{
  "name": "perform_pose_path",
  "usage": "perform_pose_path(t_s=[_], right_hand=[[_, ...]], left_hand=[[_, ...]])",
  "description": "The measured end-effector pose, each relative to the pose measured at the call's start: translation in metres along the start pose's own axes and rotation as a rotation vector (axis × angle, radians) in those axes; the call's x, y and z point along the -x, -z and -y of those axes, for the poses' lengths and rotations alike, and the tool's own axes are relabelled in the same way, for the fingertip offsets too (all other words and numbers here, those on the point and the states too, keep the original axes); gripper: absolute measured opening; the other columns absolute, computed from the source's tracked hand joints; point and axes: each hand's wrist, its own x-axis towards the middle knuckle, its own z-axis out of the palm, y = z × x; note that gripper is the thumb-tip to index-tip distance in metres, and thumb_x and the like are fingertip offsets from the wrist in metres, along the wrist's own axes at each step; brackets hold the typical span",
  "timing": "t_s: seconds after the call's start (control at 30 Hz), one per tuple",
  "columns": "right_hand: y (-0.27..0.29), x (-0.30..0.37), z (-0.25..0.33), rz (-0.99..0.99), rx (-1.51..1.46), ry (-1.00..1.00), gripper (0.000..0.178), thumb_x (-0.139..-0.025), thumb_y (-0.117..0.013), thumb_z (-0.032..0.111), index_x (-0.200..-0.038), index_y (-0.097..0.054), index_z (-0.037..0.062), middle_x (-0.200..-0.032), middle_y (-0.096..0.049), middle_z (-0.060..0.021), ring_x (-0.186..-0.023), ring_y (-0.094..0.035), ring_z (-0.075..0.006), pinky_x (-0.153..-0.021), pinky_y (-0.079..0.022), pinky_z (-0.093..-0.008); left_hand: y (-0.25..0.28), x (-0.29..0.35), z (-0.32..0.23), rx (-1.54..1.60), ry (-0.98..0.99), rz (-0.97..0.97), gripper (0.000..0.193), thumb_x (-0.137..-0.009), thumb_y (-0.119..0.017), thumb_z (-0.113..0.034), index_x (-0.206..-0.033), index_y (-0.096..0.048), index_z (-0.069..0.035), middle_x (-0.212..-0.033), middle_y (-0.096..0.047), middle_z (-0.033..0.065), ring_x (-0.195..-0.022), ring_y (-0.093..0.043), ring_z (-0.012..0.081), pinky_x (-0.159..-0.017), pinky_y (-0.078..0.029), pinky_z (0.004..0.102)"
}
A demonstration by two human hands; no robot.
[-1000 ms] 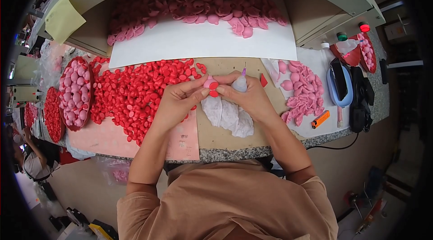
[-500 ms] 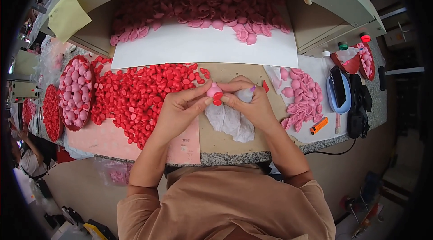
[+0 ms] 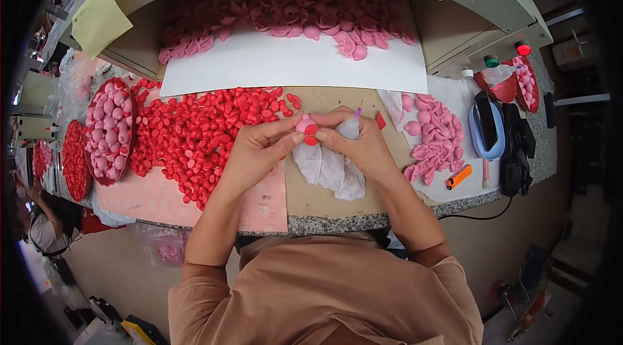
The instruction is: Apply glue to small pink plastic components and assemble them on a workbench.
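Between the fingertips of my left hand (image 3: 259,154) is a small pink rounded piece (image 3: 302,123) with a red oval part (image 3: 311,130) on its near side. More red shows just below it, at the thumb tip. The fingers of my right hand (image 3: 371,150) reach to the same piece from the other side. A translucent squeeze bottle (image 3: 349,128) with a purple needle tip is tucked in my right hand, its needle pointing up. Below both hands lies a crumpled white cloth (image 3: 329,175) on the brown board (image 3: 302,205).
A heap of red parts (image 3: 188,134) covers the left side, beside a red bowl (image 3: 108,181) of pink-and-red pieces. Pink shells (image 3: 438,137) and an orange lighter-like object (image 3: 459,177) lie at right. Ahead, a lit cabinet (image 3: 480,8) holds more pink shells; a blue tray (image 3: 491,150) stands far right.
The bottle's needle has swung upward in my right hand. The red part has tilted and shows its flat face more. Both hands stay at about the same place.
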Motion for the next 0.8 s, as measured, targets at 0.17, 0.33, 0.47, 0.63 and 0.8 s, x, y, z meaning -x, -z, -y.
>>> perform_pose_path(t_s=[0.17,0.33,0.47,0.63,0.8], right_hand=[[-0.0009,-0.0001,0.0,0.001,-0.065,-0.034,0.025,-0.085,-0.064,0.01,-0.106,-0.062,-0.0023,-0.099,-0.065,-0.0066,-0.089,-0.058,-0.008,-0.08,-0.047,-0.0233],[-0.0014,-0.0008,0.0081,0.013,-0.218,-0.185,0.029,-0.084,-0.064,0.009,-0.109,-0.058,-0.0043,-0.103,-0.063,-0.0116,-0.091,-0.062,-0.0151,-0.082,-0.052,-0.0274],[-0.0009,-0.0026,0.0051,0.003,-0.245,-0.228,0.029,-0.085,-0.063,0.009,-0.109,-0.058,-0.005,-0.102,-0.063,-0.0117,-0.092,-0.062,-0.0157,-0.082,-0.052,-0.0281],[-0.0031,-0.002,0.0032,-0.009,-0.226,-0.158,0.029,-0.086,-0.061,0.011,-0.11,-0.057,-0.0049,-0.101,-0.063,-0.0111,-0.09,-0.062,-0.0152,-0.081,-0.052,-0.0274],[-0.0023,-0.001,0.0048,0.0,-0.195,-0.138,0.029,-0.086,-0.062,0.01,-0.111,-0.057,-0.0048,-0.099,-0.064,-0.0103,-0.088,-0.062,-0.0141,-0.078,-0.051,-0.026]], left_hand=[[-0.0007,-0.0002,-0.0024,-0.034,0.041,-0.008,0.034,-0.084,-0.064,-0.006,-0.118,-0.057,-0.001,-0.114,-0.061,0.0077,-0.1,-0.056,0.0086,-0.088,-0.046,0.0232],[0.0005,-0.0021,0.0011,0.002,0.072,0.007,0.035,-0.085,-0.063,-0.008,-0.119,-0.057,-0.002,-0.11,-0.062,0.0064,-0.096,-0.057,0.0079,-0.085,-0.047,0.0227],[-0.0024,-0.0015,-0.0008,0.064,0.038,0.022,0.035,-0.088,-0.061,-0.013,-0.121,-0.055,-0.001,-0.107,-0.063,0.0061,-0.094,-0.058,0.0086,-0.083,-0.048,0.0226],[-0.0006,-0.0049,0.0006,0.084,0.028,0.008,0.036,-0.089,-0.058,-0.014,-0.122,-0.053,0.0,-0.107,-0.063,0.0069,-0.093,-0.06,0.0117,-0.081,-0.051,0.0248],[-0.0045,-0.0033,-0.0013,0.085,0.028,0.002,0.035,-0.09,-0.057,-0.013,-0.122,-0.053,0.001,-0.108,-0.062,0.0084,-0.095,-0.061,0.0143,-0.084,-0.052,0.0268]])
